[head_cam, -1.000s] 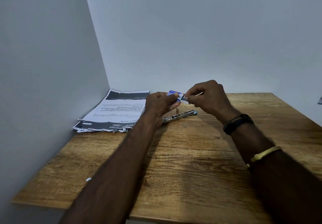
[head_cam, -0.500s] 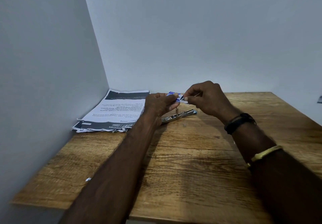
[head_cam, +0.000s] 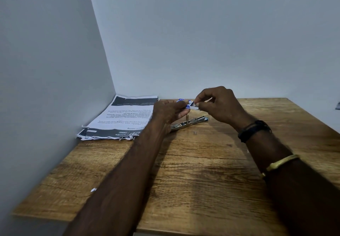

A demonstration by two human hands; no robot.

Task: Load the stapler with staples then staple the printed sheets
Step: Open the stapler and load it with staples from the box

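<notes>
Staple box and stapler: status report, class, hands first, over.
Left hand grips staple box; right hand pinches its inner tray. Stapler open on table, unloaded as far as visible. Printed sheets untouched; nothing obstructing.

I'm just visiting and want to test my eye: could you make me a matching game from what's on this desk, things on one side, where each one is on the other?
Things:
1. Staple box
2. Stapler
3. Sheets
4. Black band

Places:
A. Lying opened out on the table, below the hands
B. On the right wrist
C. Held up between the left hand and right hand
D. Stacked in the corner by the left wall

Pairs: 1-C, 2-A, 3-D, 4-B
</notes>
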